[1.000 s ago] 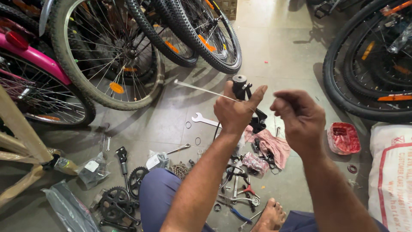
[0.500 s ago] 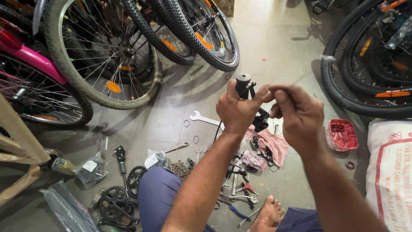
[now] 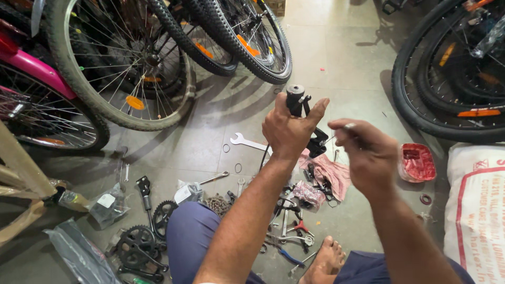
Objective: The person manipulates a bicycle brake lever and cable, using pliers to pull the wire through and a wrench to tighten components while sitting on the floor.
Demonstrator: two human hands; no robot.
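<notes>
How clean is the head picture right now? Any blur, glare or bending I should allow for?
Head view: soft even light, with wheel shadows on the floor; the left hand and its black part are sharp, the right hand slightly soft; mild sheen on the floor at top, no harsh glare; the tyres bow at the edges, wide-lens distortion.

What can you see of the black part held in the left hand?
The black part looks like a short metal or plastic cylinder with a flat grey top and a small clamp on its side. The left hand holds it upright above the floor, fingers wrapped around its lower half. More black pieces show just below the hand.
</notes>
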